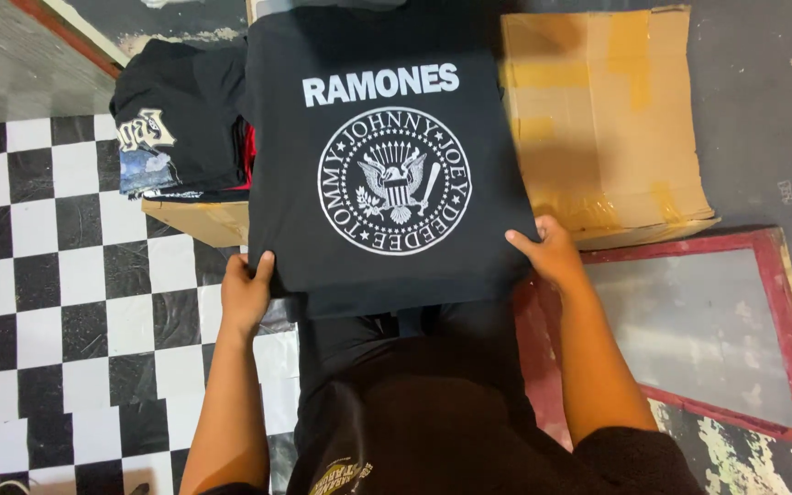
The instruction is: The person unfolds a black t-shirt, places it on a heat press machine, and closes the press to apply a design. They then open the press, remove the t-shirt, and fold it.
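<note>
- Checkered floor (66,275), black and white, lies at left; a pile of dark shirts (181,119) rests on a cardboard box (199,222).
- Left hand (247,291): grip closed on the lower left corner of the black T-shirt (387,266).
- T-shirt, folded flat, held in front of the body, round white print up. Judged light, soft, limp; best held at both corners.
- Right hand (549,252): grip pinches the lower right edge.
- Flattened cardboard (607,119) and red-framed screen (698,330) lie on grey floor at right.

Both hands, left (247,291) and right (550,253), grip a folded black T-shirt (387,165).
</note>
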